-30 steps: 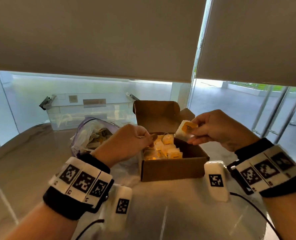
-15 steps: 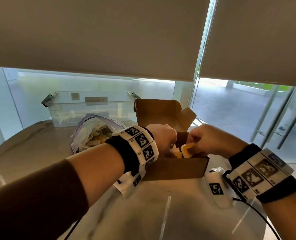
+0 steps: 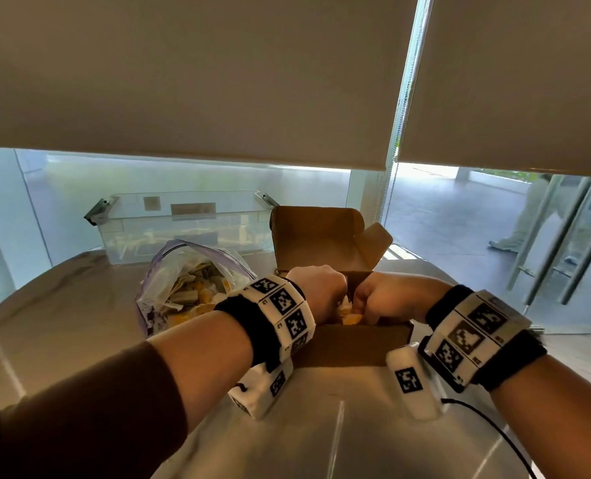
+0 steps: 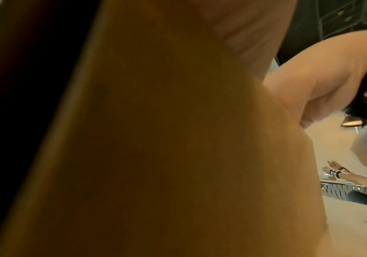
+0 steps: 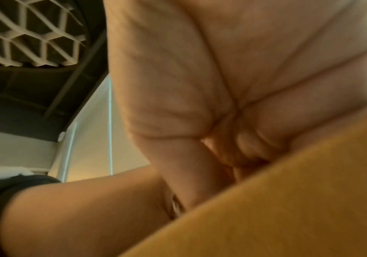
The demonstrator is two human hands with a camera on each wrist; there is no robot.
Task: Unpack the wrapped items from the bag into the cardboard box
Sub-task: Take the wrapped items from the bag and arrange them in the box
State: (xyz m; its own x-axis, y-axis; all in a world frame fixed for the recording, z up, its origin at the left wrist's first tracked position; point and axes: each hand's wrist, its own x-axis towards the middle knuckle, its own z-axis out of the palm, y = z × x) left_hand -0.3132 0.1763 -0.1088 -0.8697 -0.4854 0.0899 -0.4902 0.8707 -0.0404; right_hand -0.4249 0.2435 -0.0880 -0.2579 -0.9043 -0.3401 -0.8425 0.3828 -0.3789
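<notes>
Wrapped items, small yellow-and-white packets, show only as a sliver between two fists down inside the cardboard box, so which way any single one points, or where its long axis runs, I cannot tell from here. Both hands are curled over them in the box's near half: the left hand comes in from the bag side, the right hand from the other, knuckles almost touching. Whether either one is actually pinching a packet is hidden; the wrist views show only blurred palm, curled fingers and brown cardboard.

Just left of the box and touching its corner sits the bag, a clear zip pouch lying with its mouth open toward the person, many packets inside. It lies nearer the left hand, so I would guess that hand reaches back for the next one. Behind them on the table stands a clear plastic tub.
</notes>
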